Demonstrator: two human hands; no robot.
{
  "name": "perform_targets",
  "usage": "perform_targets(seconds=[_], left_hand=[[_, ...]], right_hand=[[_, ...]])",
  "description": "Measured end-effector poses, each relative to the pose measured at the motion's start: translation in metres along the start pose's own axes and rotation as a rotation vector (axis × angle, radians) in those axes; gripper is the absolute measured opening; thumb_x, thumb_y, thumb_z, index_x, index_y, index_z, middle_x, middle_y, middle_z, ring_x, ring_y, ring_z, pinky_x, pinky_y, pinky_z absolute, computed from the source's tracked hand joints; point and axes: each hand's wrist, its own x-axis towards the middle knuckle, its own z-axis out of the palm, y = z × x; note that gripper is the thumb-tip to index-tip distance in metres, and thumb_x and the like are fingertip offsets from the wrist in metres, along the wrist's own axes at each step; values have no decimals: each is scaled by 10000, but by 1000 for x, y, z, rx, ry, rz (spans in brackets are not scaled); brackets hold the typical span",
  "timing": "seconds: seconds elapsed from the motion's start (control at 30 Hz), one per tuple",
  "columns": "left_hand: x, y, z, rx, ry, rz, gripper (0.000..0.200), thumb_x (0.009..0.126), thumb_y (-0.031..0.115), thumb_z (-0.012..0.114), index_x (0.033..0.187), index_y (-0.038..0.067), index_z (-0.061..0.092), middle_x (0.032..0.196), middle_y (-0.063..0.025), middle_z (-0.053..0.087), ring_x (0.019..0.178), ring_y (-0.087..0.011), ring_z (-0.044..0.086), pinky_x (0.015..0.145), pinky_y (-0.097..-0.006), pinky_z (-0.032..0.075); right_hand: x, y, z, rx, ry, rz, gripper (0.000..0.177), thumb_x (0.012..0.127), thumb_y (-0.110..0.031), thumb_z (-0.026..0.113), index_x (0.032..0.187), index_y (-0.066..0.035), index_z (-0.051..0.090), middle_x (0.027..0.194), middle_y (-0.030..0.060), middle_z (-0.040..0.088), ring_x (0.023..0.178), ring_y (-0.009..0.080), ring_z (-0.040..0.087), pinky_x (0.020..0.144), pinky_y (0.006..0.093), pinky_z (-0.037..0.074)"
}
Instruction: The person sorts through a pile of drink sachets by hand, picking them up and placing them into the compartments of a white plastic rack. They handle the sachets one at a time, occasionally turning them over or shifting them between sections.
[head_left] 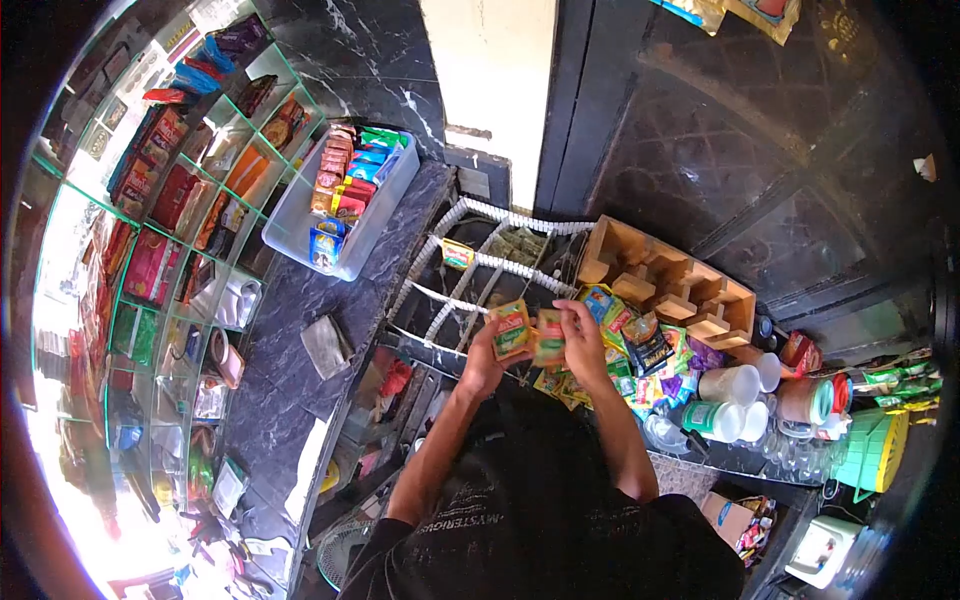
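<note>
My left hand [482, 364] holds an orange and green sachet [511, 331] upright by its edge. Just right of it, my right hand [583, 345] grips a second sachet [550, 338] of similar colours, blurred by motion. Both hands are over the front edge of a rack [482, 262] wrapped in white cord. One orange-yellow sachet [458, 254] lies in an upper left compartment of the rack, and dull greenish packets [517, 245] lie in another. A heap of colourful sachets [650, 345] is beside and partly behind my right hand.
A wooden divided box [665, 282] stands behind the heap. Plastic jars [730, 385] and a green-yellow basket [872, 450] are at the right. On the dark counter [270, 375] are a clear bin [378, 205] of sachets and a grey folded item [326, 345]. Glass shelves [165, 230] with goods line the left.
</note>
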Motion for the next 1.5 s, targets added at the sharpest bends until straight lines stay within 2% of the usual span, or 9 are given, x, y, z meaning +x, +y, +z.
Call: perform_targets(seconds=[0.17, 0.37, 0.63, 0.73, 0.8, 1.0, 1.07, 1.1, 1.5], left_hand=[[-5, -2, 7, -3, -180, -26, 425, 1049, 348, 534, 1348, 45, 538, 1222, -98, 660, 1110, -235, 666, 928, -457, 584], [-7, -5, 0, 134, -217, 48, 271, 1007, 117, 622, 1258, 19, 592, 1158, -78, 676, 1039, -171, 673, 871, -401, 609], [-5, -7, -9, 372, -227, 143, 245, 998, 120, 653, 1215, 14, 612, 1097, -37, 685, 979, -99, 647, 837, -302, 563], [-10, -7, -9, 417, -205, 75, 237, 1003, 118, 644, 1213, 13, 611, 1073, -30, 687, 970, -95, 646, 832, -299, 557], [-9, -7, -9, 419, -193, 25, 234, 1005, 114, 639, 1213, 12, 610, 1059, -26, 689, 965, -96, 648, 831, -299, 557], [8, -23, -30, 908, -21, 247, 557, 913, 246, 761, 1325, -19, 496, 1126, -161, 693, 994, -219, 689, 850, -354, 561], [-1, -15, -11, 1368, 35, 528, 836, 778, 372, 858, 1373, -39, 437, 1193, -263, 639, 1075, -364, 663, 904, -441, 540], [7, -21, -13, 1326, 93, 449, 954, 694, 400, 890, 1393, -51, 422, 1213, -296, 607, 1121, -447, 610, 947, -497, 505], [37, -7, -30, 1201, 361, 686, 850, 679, 267, 892, 1361, -34, 482, 1093, -237, 677, 987, -391, 681, 847, -454, 550]], right_hand=[[-2, -12, 15, -24, -102, 106, 213, 931, -203, 734, 1084, -56, 718, 888, 82, 731, 752, 136, 680, 669, 303, 536], [3, -38, 12, -274, -128, -26, 164, 874, -198, 774, 963, -62, 753, 827, 106, 718, 699, 222, 668, 639, 349, 521], [8, -40, 8, -408, -32, -286, 173, 884, -199, 755, 986, -60, 741, 775, 88, 679, 770, 260, 647, 684, 379, 504], [11, -30, -4, -360, -282, -206, 186, 884, -208, 749, 958, -37, 743, 778, 100, 705, 744, 277, 670, 672, 390, 513], [12, -32, -10, -405, -471, 130, 211, 879, -232, 748, 932, -28, 751, 779, 122, 727, 708, 278, 699, 648, 396, 524], [10, -18, -9, -457, -328, 164, 215, 868, -267, 750, 893, -54, 768, 788, 136, 735, 699, 260, 721, 625, 376, 533], [10, -20, -1, -425, -317, 156, 210, 867, -264, 751, 888, -56, 769, 783, 135, 734, 700, 266, 722, 627, 373, 535], [9, -21, 4, -398, -303, 148, 206, 866, -261, 752, 883, -57, 771, 779, 133, 733, 702, 272, 722, 629, 370, 537], [32, -27, 39, -305, -253, 20, 220, 873, -243, 745, 938, -33, 754, 832, 150, 739, 772, 294, 736, 671, 389, 561]])
